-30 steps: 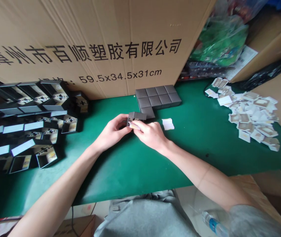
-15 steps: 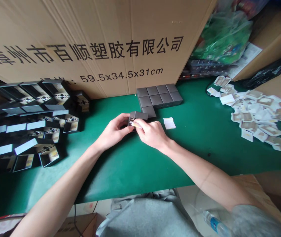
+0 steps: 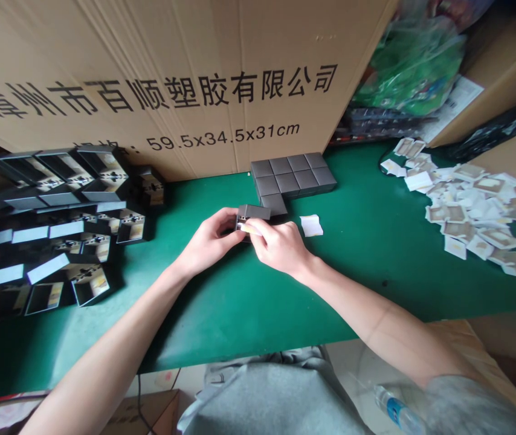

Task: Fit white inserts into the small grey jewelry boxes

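A small dark hinged box (image 3: 255, 211) stands with its lid raised in front of me, near the middle of the green table. My left hand (image 3: 209, 240) is closed around its left side. My right hand (image 3: 281, 246) pinches a thin pale, yellowish piece (image 3: 251, 229) at the box's opening; the fingers cover most of it and the box's inside. Just behind, closed dark boxes (image 3: 292, 175) sit packed together in rows. To the right of my right hand lies a white paper-like piece (image 3: 311, 226).
Several open dark boxes (image 3: 90, 284) are stacked and lined up at the left. A pile of white insert pieces (image 3: 470, 205) covers the table's right side. A large cardboard carton (image 3: 171, 54) stands along the back. Below the table edge is a plastic bottle (image 3: 396, 411).
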{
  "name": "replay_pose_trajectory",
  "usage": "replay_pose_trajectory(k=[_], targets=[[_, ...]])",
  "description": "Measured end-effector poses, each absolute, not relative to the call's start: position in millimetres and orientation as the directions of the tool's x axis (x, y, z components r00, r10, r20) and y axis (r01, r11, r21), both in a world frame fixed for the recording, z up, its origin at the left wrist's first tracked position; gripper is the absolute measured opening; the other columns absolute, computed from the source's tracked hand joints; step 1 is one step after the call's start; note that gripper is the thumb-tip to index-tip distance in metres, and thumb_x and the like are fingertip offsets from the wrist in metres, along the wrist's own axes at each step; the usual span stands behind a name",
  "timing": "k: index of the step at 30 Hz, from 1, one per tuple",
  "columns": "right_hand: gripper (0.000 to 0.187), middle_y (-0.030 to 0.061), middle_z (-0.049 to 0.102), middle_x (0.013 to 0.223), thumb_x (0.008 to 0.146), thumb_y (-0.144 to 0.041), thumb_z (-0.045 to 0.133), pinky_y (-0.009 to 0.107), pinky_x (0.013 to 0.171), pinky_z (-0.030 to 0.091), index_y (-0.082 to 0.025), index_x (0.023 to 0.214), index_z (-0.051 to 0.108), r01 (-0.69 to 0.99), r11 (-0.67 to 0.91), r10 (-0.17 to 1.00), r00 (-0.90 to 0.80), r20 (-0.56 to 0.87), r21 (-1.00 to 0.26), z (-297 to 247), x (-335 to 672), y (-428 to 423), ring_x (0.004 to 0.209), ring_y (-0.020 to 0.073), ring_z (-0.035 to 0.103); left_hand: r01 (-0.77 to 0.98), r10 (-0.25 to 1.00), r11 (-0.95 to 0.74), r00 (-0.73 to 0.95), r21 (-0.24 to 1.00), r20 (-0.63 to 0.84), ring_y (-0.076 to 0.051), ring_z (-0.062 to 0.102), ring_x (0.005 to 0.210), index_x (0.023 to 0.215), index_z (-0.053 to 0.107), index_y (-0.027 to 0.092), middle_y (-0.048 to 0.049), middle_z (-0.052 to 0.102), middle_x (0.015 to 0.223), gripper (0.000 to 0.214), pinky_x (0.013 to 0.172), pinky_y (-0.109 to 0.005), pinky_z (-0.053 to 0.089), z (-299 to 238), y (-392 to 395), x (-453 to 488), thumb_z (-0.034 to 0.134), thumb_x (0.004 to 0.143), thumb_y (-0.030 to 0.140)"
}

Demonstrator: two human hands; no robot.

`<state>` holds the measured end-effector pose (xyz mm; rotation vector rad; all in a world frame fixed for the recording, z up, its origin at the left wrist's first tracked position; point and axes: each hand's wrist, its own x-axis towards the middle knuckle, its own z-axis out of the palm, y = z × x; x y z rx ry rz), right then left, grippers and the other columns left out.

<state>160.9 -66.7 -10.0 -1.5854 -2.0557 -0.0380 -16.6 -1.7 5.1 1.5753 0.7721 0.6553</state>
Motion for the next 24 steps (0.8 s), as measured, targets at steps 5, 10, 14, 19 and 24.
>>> replay_pose_trajectory(k=[5,10,14,19,24], targets=[[0.032,0.0032,0.080,0.089,0.102,-0.026,0.042,0.024,0.058,0.042,-0.022,0.113,0.072,0.906,0.312,0.895,-0.180,0.409,-0.285,-12.0,160.8,-66.5,0.068,0.0163,0.074,0.107,0.778,-0.085,0.628,0.991,-0.001,-0.024,0.067,0.110,0.121,0.061,0.018,-0.0095,0.071,0.121,0.040,0.100,-0.038,0.052,3.7,-1.5,-17.2,0.074,0.086,0.032],[0.031,0.0041,0.080,0.092,0.102,-0.028,0.044,0.023,0.060,0.045,-0.022,0.117,0.071,0.919,0.299,0.892,-0.173,0.418,-0.257,-17.4,161.0,-64.6,0.069,0.0166,0.074,0.127,0.785,-0.111,0.620,0.986,0.008,-0.023,0.068,0.107,0.120,0.061,0.018,-0.0097,0.070,0.121,0.038,0.097,-0.036,0.053,3.2,-2.7,-16.7,0.072,0.087,0.032],[0.031,0.0017,0.080,0.094,0.102,-0.028,0.046,0.022,0.061,0.045,-0.025,0.115,0.073,0.911,0.314,0.884,-0.178,0.432,-0.268,-17.9,161.5,-64.8,0.071,0.0148,0.075,0.134,0.793,-0.130,0.609,0.983,0.022,-0.023,0.068,0.106,0.118,0.061,0.017,-0.0097,0.071,0.119,0.037,0.096,-0.035,0.053,3.7,-3.9,-15.3,0.072,0.086,0.032],[0.032,0.0002,0.080,0.091,0.101,-0.026,0.046,0.022,0.061,0.045,-0.026,0.116,0.074,0.901,0.329,0.883,-0.187,0.431,-0.283,-16.0,161.3,-65.2,0.071,0.0143,0.075,0.160,0.806,-0.161,0.591,0.974,0.036,-0.022,0.069,0.103,0.113,0.061,0.017,-0.0089,0.071,0.115,0.030,0.093,-0.033,0.054,4.2,-5.4,-13.7,0.070,0.089,0.033],[0.031,0.0002,0.080,0.087,0.099,-0.025,0.050,0.022,0.059,0.043,-0.028,0.116,0.075,0.901,0.331,0.890,-0.201,0.409,-0.279,-14.1,160.4,-65.1,0.067,0.0132,0.073,0.207,0.832,-0.190,0.553,0.960,0.046,-0.021,0.069,0.100,0.109,0.063,0.018,-0.0071,0.072,0.114,0.027,0.089,-0.030,0.054,6.3,-8.3,-12.2,0.068,0.089,0.035]])
